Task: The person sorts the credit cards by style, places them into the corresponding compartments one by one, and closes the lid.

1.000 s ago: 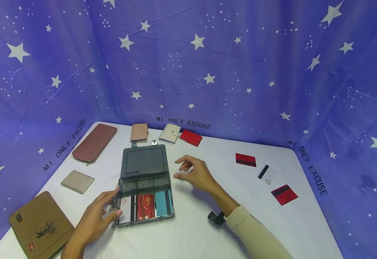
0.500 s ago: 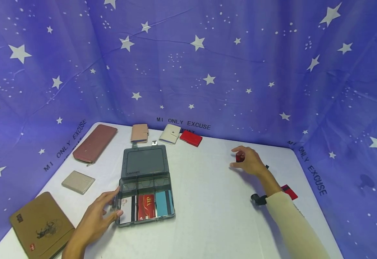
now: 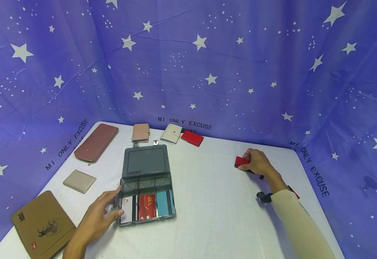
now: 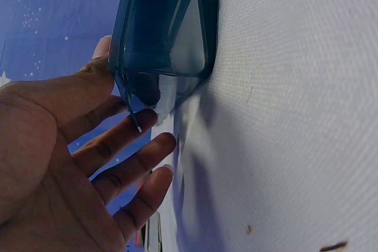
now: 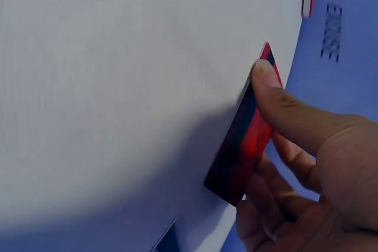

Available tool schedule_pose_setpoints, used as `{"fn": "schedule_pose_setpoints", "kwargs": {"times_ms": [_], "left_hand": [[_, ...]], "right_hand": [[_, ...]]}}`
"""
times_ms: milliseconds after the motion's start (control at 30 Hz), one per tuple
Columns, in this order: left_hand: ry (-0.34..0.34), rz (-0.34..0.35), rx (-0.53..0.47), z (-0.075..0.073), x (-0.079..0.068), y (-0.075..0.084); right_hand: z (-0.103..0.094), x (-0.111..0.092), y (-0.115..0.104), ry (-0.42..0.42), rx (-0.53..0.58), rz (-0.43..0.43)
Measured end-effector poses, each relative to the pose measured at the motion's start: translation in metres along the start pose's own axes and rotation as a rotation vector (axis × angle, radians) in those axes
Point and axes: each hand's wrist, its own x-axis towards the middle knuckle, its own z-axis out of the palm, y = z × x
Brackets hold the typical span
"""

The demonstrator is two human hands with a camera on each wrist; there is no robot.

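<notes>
Red with a dark stripe, the card sits pinched in my right hand, tilted up off the bench. Three cards already fill the grey case beside my spread left hand — this one isn't in yet.

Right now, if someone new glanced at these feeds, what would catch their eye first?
Probably the right hand at the table's far right, pinching a red card with a black stripe tilted up off the white table. Next, the open grey card case at centre-left, holding three cards, with the left hand touching its left edge.
</notes>
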Motion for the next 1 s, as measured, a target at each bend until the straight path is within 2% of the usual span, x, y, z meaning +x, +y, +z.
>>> {"fn": "schedule_pose_setpoints", "kwargs": {"times_ms": [267,467,600,733,1000], "left_hand": [[-0.008,-0.019,-0.003,-0.001,0.000,0.001],[-0.007,-0.015,-0.009,0.000,0.000,0.001],[-0.003,-0.014,-0.005,0.000,0.000,0.001],[-0.005,-0.009,-0.009,-0.001,0.000,0.001],[0.000,0.004,-0.008,0.000,0.000,0.001]], "right_hand": [[0.012,-0.010,-0.047,-0.073,0.092,-0.191],[0.022,-0.027,-0.096,-0.195,0.240,-0.356],[0.031,-0.039,-0.131,-0.245,0.319,-0.466],[0.048,-0.053,-0.166,-0.251,0.391,-0.507],[0.092,-0.079,-0.230,-0.216,0.524,-0.494]]}}
